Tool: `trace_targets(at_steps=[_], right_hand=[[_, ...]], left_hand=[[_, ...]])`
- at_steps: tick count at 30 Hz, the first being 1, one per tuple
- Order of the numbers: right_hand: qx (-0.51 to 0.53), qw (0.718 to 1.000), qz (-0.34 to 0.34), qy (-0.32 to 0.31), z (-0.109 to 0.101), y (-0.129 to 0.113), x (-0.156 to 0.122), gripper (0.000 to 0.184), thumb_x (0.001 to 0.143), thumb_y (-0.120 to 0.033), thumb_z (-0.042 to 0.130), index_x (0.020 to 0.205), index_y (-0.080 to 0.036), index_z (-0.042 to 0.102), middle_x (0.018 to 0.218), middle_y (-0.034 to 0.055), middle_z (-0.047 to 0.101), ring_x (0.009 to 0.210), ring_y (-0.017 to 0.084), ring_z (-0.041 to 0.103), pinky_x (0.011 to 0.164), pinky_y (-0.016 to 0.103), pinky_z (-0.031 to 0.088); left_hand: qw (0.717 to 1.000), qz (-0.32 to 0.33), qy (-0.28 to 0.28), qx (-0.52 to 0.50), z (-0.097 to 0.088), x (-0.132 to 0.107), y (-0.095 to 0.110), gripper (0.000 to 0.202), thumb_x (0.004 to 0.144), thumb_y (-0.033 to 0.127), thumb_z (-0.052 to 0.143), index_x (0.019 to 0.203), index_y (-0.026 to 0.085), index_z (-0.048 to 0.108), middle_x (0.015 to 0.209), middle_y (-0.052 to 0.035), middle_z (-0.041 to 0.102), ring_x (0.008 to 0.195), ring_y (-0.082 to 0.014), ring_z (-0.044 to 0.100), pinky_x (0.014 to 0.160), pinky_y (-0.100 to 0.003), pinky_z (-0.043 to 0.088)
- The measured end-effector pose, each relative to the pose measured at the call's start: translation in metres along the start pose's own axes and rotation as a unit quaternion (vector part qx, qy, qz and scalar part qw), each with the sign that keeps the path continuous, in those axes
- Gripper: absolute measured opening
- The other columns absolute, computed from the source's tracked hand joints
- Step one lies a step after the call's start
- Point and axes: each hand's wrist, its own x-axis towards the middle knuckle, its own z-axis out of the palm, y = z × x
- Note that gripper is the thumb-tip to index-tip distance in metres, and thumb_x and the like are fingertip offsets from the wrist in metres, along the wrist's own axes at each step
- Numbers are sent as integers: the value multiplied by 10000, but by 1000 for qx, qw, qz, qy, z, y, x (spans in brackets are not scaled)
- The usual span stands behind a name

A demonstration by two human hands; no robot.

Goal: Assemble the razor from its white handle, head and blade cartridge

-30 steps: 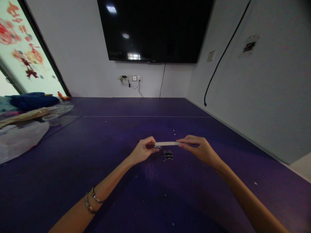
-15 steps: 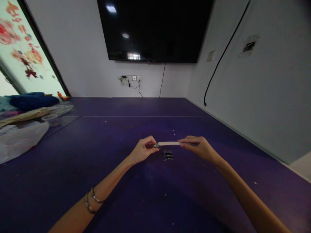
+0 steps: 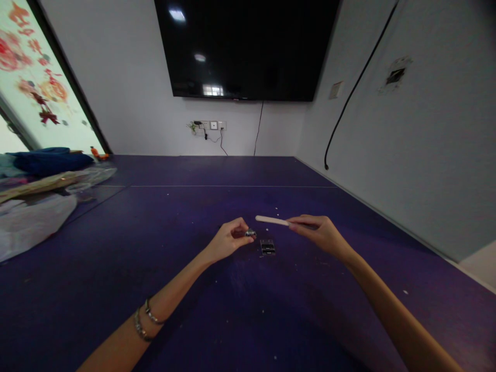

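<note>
Slim, round-tipped pale stick point(image 3: 272, 220) raised clear of shiny piece point(image 3: 250, 233).

"Finish on the pale stick point(image 3: 272, 220)?"
"Smooth, matt. The small piece point(image 3: 251, 233) at frame centre looks like shiny metal."
"And the television point(image 3: 248, 49), top centre?"
"Glossy; the bag point(image 3: 34, 225), far left, filmy plastic."

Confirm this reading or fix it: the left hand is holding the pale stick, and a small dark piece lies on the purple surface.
Wrong hand: the head view shows the right hand holding the pale stick. The rest stands: a small dark piece lies on the purple surface.
</note>
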Motion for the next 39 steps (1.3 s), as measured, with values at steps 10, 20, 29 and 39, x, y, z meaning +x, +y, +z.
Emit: trace_targets(at_steps=[10,20,29,39], right_hand=[[146,988,32,50,35,-8,-3,320,828,-403,505,1059,-183,518,619,-51,436,492,82,431,466,227,390],[417,886,204,-3,67,-40,-28,393,756,-327,590,1121,-220,493,626,-57,473,375,19,246,333,154,119],[468,851,240,9,80,-50,-59,568,752,-337,632,1286,-280,450,612,-61,434,389,16,238,349,157,96],[483,841,238,61,90,-57,-69,593,733,-346,647,1291,-289,452,617,-61,440,387,10,218,352,159,88]], left_hand=[[997,-1,42,-69,13,-2,-5,176,851,305,502,885,178,386,622,24,574,537,-93,537,522,-219,436],[992,0,127,-22,20,1,-10,278,873,394,422,974,164,541,683,34,403,615,-98,446,628,-252,484],[993,29,111,23,19,3,-19,225,896,365,375,895,187,512,675,30,415,610,-106,438,622,-237,432],[993,37,105,38,15,4,-14,192,891,328,384,890,181,509,670,35,409,602,-104,433,622,-239,420]])
